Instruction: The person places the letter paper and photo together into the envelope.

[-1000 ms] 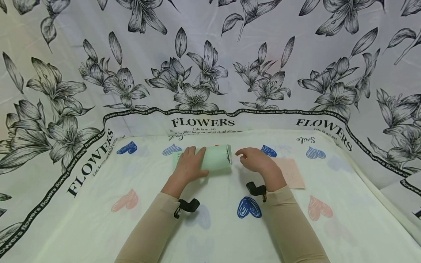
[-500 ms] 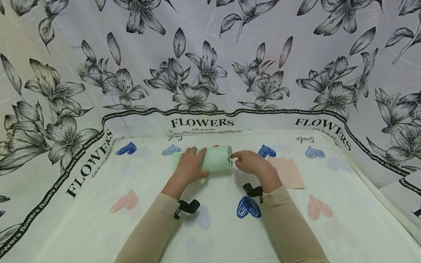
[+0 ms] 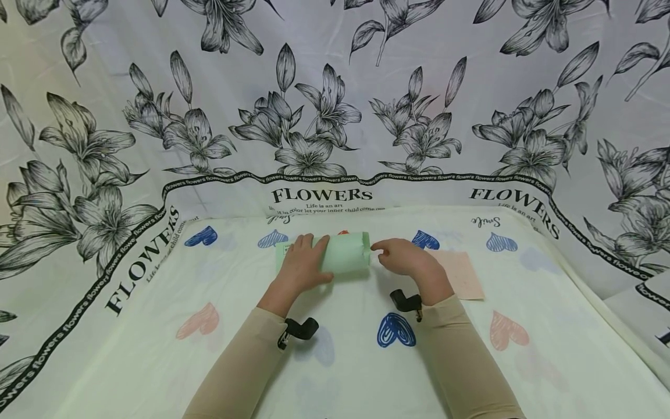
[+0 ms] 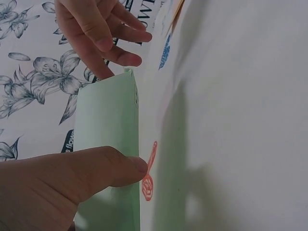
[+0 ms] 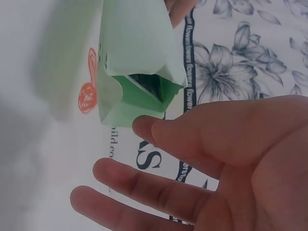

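Note:
A light green paper box (image 3: 348,254) lies on its side on the cloth, long way left to right. My left hand (image 3: 302,262) holds its left part, fingers spread over the top and thumb on the near side; the left thumb (image 4: 118,168) crosses the box in the left wrist view. The right end is open in the right wrist view, with flaps at its edges and something dark (image 5: 148,83) inside, too hidden to identify. My right hand (image 3: 403,258) is just right of that end, its fingers loosely bent and holding nothing.
A pale pink sheet (image 3: 463,276) lies on the cloth behind my right wrist. The white cloth (image 3: 356,372) carries printed hearts. A flower-printed curtain (image 3: 335,116) rises behind and along both sides. Black wrist cameras (image 3: 300,327) sit on both forearms.
My right hand moved left to the box's open end, then drew back slightly. The dark strip at that end no longer shows in the head view; green paper covers it. My left hand stayed put.

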`<state>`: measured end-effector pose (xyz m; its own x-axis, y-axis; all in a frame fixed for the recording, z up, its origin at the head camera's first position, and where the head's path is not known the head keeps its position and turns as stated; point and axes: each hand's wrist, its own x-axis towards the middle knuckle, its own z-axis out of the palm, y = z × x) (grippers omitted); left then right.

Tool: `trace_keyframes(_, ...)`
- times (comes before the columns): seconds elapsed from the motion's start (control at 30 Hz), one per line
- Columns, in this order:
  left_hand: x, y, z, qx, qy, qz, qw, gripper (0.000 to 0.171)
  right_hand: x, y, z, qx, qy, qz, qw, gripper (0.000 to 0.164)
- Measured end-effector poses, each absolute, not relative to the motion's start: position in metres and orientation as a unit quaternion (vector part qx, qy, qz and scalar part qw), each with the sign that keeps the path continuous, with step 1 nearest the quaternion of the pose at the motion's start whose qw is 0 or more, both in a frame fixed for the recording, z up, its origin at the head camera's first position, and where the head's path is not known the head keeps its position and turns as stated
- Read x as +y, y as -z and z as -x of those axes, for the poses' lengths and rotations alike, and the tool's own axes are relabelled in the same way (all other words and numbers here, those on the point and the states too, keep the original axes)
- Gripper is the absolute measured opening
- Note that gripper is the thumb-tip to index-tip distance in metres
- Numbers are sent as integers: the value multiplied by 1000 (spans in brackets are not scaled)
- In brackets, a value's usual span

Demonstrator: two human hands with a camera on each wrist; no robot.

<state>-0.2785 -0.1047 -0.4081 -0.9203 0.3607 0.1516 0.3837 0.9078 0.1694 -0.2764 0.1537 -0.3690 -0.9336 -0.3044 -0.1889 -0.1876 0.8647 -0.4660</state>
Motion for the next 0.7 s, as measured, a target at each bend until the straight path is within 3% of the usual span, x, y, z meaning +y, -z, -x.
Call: trace_keyframes(0.7,-100,408,277,-970,104,209,68,95,155,377,280,934,265,164,177,46)
